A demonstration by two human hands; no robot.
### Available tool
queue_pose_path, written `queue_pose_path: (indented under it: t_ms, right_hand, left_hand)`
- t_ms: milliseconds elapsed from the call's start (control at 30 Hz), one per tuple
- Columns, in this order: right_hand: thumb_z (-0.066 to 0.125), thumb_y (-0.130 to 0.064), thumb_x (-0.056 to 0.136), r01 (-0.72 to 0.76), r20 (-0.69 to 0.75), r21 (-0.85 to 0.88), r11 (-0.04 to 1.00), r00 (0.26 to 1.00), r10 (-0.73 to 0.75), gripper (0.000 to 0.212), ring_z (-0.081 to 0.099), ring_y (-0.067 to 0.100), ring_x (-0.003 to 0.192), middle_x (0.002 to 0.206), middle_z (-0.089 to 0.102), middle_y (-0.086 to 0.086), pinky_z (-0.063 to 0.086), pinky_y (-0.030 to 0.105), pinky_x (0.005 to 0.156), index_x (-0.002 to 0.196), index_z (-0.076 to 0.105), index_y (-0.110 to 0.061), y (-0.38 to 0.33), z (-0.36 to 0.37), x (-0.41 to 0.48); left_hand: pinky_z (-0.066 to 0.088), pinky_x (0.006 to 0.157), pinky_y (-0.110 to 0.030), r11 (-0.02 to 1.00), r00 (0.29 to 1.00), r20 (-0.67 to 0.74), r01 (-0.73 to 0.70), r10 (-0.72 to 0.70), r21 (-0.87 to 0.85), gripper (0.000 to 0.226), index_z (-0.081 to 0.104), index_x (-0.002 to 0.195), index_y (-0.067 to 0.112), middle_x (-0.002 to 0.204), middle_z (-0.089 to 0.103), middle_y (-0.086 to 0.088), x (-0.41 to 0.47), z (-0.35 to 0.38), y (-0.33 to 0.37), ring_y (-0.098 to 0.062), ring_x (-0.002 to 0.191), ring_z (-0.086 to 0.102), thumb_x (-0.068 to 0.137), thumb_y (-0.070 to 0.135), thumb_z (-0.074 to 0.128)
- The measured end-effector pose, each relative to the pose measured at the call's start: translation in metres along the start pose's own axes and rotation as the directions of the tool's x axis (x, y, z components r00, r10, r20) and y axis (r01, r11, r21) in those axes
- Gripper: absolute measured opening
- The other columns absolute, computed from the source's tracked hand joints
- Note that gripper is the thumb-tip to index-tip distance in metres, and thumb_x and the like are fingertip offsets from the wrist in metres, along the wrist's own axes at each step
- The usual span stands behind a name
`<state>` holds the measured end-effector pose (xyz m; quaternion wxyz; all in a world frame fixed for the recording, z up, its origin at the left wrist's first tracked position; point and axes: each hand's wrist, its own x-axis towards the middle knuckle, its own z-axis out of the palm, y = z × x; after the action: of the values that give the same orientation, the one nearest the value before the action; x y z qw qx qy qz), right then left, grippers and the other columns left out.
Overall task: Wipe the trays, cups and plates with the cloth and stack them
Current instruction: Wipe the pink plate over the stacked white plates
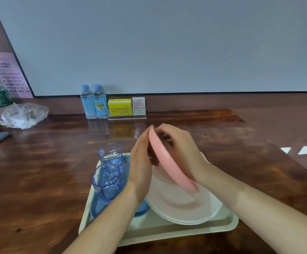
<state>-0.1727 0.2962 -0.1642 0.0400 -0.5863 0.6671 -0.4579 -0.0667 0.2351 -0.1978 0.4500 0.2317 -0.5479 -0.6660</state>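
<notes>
Nothing can be read: the pink notice (9,74) at the desk's (39,171) far left corner, the bottle labels (88,106) and the two small boxes (120,106) at its far edge carry only blurred print.

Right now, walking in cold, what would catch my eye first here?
A pink plate held on edge between the left hand and right hand, above white plates on a cream tray. Left of them stand two clear blue cups; two water bottles stand at the back wall.

There are 2 cups (106,182), 2 trays (167,230), 3 plates (182,204), 3 bottles (88,103).
</notes>
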Motion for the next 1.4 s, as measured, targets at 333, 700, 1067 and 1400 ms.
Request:
queue_pose_path:
  t_ms: [333, 700, 1067, 1400]
  right_hand:
    - [0.063, 0.006, 0.083, 0.231, 0.007, -0.279, 0.932, 0.971, -0.239, 0.032, 0.065, 0.015, 0.105, 0.11, 0.067, -0.008, 0.054, 0.036, 0.089, 0.1, 0.07, -0.02, 0.005, -0.026, 0.017]
    - [0.065, 0.0, 0.097, -0.04, 0.384, -0.209, 0.977, 0.915, 0.119, 0.028, 0.072, 0.008, 0.088, 0.101, 0.071, -0.016, 0.061, 0.029, 0.079, 0.101, 0.078, -0.024, 0.0, -0.08, -0.051]
    - [0.077, -0.016, 0.094, 0.086, 0.326, -0.035, 0.996, 0.943, -0.07, 0.027, 0.067, 0.002, 0.11, 0.117, 0.07, -0.02, 0.056, 0.03, 0.096, 0.117, 0.074, -0.029, -0.026, -0.062, -0.052]
    - [0.066, -0.006, 0.094, -0.193, 0.013, 0.666, 0.721, 0.969, 0.247, 0.023, 0.072, 0.016, 0.113, 0.117, 0.079, 0.005, 0.056, 0.02, 0.093, 0.114, 0.077, -0.01, -0.004, -0.144, -0.008]
  left_hand:
    - [0.051, 0.102, -0.035, 0.987, 0.99, 0.14, 0.019, 0.004, -0.159, 0.036, 0.072, 0.119, 0.012, 0.114, 0.071, -0.014, -0.003, 0.001, 0.008, -0.02, 0.111, 0.067, 0.1, 0.032, 0.049]
    - [0.05, 0.109, -0.055, 0.991, 0.99, -0.135, -0.046, 0.029, -0.124, 0.052, 0.073, 0.129, 0.033, 0.137, 0.071, -0.005, 0.005, -0.009, -0.003, -0.035, 0.135, 0.059, 0.082, 0.043, 0.052]
    - [0.057, 0.1, -0.05, 0.993, 0.996, -0.086, 0.022, -0.032, -0.113, 0.041, 0.064, 0.139, 0.039, 0.133, 0.072, -0.006, 0.004, -0.009, 0.012, -0.028, 0.121, 0.067, 0.101, 0.04, 0.047]
    - [0.061, 0.081, -0.039, 0.93, 0.96, 0.163, -0.265, 0.228, 0.254, 0.054, 0.073, 0.106, 0.035, 0.118, 0.061, -0.007, 0.002, -0.022, 0.015, -0.021, 0.104, 0.067, 0.079, 0.082, 0.07]
